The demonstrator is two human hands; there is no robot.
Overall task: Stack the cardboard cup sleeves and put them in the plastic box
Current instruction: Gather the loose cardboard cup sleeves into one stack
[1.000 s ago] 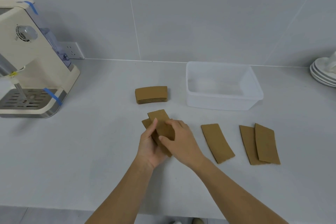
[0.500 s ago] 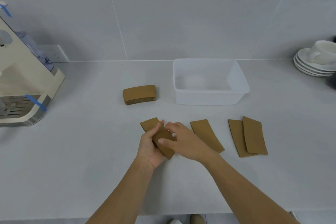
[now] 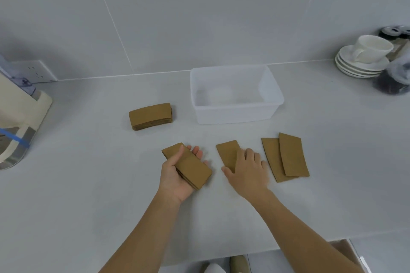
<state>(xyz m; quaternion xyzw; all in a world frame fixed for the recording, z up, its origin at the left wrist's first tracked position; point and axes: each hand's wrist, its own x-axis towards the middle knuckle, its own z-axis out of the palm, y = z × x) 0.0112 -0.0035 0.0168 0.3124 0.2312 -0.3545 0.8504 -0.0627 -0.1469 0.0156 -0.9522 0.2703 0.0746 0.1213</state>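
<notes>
White counter (image 3: 88, 184) runs under both hands. Left hand (image 3: 177, 175) holds a small stack of sleeves (image 3: 190, 166). Right hand (image 3: 248, 168) lies flat and open on one loose sleeve (image 3: 228, 153), its long side pointing away. Empty box (image 3: 235, 115) waits behind.

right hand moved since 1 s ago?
Yes. The right hand has left the held sleeves in the left hand and gone rightward onto the single sleeve, nearer the overlapping pair.
</notes>
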